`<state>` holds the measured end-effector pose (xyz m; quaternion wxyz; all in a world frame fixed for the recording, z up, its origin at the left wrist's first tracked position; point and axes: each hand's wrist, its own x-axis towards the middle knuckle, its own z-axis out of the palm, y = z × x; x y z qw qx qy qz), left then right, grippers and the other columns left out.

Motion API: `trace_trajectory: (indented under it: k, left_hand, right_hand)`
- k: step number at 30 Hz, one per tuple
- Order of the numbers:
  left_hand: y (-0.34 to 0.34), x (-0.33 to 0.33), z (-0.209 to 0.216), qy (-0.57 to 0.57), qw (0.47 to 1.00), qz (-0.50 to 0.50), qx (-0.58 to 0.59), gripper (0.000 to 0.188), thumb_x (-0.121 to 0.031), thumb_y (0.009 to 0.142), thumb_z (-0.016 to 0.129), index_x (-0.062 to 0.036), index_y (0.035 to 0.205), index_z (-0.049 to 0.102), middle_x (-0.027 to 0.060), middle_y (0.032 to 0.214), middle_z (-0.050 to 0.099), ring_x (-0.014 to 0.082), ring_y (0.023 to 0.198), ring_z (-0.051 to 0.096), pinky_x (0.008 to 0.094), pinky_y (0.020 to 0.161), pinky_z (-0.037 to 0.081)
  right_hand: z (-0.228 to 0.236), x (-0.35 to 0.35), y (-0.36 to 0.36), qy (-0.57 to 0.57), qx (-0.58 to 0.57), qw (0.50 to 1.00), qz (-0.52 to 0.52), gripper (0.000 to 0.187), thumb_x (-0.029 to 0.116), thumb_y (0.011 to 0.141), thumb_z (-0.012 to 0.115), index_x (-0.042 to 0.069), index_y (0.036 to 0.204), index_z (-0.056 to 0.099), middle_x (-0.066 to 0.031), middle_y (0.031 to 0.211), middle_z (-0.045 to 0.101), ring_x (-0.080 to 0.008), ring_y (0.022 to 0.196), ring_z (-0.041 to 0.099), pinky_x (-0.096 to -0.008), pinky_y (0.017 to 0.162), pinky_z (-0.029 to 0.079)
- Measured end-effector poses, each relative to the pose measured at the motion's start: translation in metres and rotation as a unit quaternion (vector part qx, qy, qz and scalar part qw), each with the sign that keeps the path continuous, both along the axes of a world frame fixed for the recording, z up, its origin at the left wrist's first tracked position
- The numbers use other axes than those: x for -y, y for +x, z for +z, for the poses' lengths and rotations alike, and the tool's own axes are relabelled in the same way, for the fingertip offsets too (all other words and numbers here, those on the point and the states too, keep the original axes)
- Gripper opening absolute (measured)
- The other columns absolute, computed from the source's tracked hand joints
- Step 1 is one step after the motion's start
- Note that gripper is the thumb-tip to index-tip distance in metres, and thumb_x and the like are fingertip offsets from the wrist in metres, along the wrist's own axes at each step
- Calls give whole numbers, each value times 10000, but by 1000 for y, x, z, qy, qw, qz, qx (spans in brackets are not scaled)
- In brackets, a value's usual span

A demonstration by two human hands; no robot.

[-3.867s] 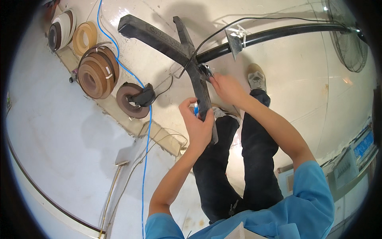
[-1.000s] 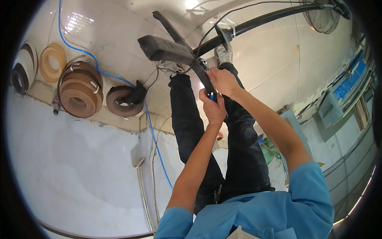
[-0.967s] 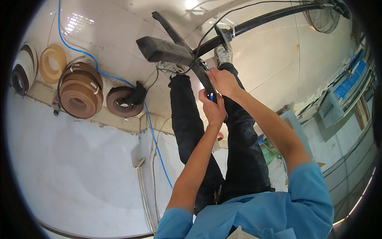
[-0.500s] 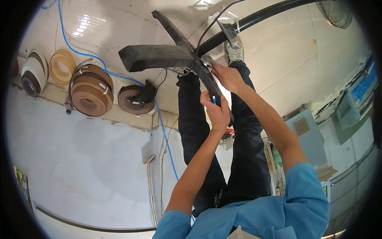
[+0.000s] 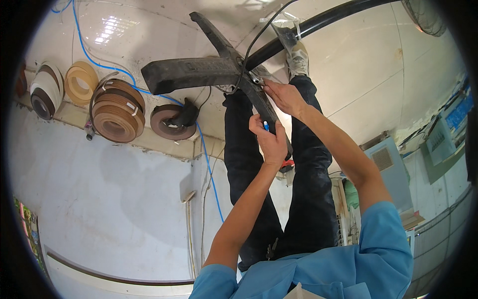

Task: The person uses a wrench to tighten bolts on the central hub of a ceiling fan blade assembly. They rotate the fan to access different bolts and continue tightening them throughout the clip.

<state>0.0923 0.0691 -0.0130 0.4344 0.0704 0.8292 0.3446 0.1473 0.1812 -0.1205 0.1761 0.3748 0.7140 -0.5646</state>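
Observation:
A standing fan lies tipped over, its black cross-shaped base (image 5: 194, 74) raised in front of my legs and its black pole (image 5: 318, 27) running to the upper right. My left hand (image 5: 271, 140) is closed around the base leg that points toward me. A small blue-and-white object (image 5: 266, 126) shows at those fingers; its kind is unclear. Close to the hub, my right hand (image 5: 286, 97) has its fingers pinched at a shiny metal piece (image 5: 255, 78) on the base. Its fingertips are partly hidden. A thin black cable (image 5: 253, 37) loops over the hub.
Rolls of edge banding, white (image 5: 47, 89), tan (image 5: 79, 82) and brown (image 5: 117, 117), stand along the wall at left. A blue hose (image 5: 201, 144) trails past them. The fan's wire grille (image 5: 425, 17) is at upper right. A grey metal cabinet (image 5: 391, 172) stands at right.
The base leg pointing left has swung slightly left and downward. The fan grille has shifted a little to the right. Both hands keep nearly the same places and holds.

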Motion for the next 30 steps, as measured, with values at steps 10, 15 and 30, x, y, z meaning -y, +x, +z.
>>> trace_trajectory:
  k: [10,15,30]
  left_hand:
    - [1,0,0,-4,998,36,52,612,-38,946,609,23,1413,219,308,1316,438,386,1241,491,441,1111,333]
    - [2,1,-1,5,998,32,45,607,-44,941,618,30,1400,229,334,1287,467,423,1185,540,459,1062,381]
    - [0,-1,0,-7,1000,-4,-14,593,-100,947,644,22,1375,253,310,1229,529,479,1063,614,495,906,495]
  right_hand:
    - [18,2,-14,-5,33,998,-48,326,337,1081,434,46,998,557,-248,764,654,-486,776,644,-582,701,481]
    - [28,6,-24,11,70,995,-66,398,360,1080,440,25,916,579,-270,718,640,-500,741,640,-588,674,484]
    - [57,-8,-64,48,189,981,-10,473,354,1067,439,-33,896,652,-293,791,676,-495,797,677,-576,730,530]
